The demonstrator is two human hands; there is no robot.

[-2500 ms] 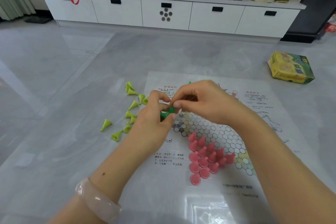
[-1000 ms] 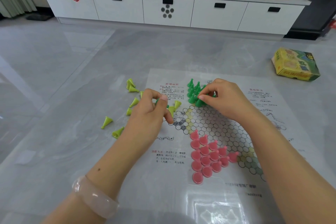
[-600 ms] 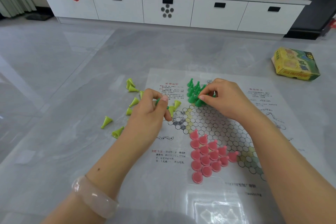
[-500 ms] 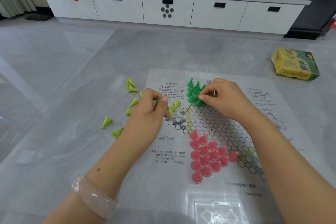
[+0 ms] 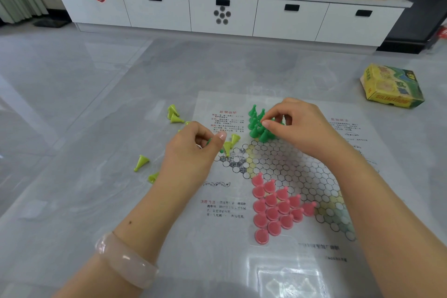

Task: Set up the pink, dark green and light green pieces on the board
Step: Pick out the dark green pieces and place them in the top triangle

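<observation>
Dark green pieces (image 5: 257, 126) stand clustered at the far point of the board (image 5: 290, 172), which lies on the floor. The right hand (image 5: 296, 126) pinches one at the cluster's near edge; the left hand (image 5: 193, 150) curls round a spare dark green piece. Pink pieces (image 5: 275, 208) fill the near point. Best practice: lower each cone upright onto one circle, without nudging neighbours. Light green pieces (image 5: 174, 113) wait off the board's left edge.

Both forearms are bare, with no sleeves in view. A translucent pale pink bangle (image 5: 125, 259) circles the left wrist; the right wrist wears nothing.
</observation>
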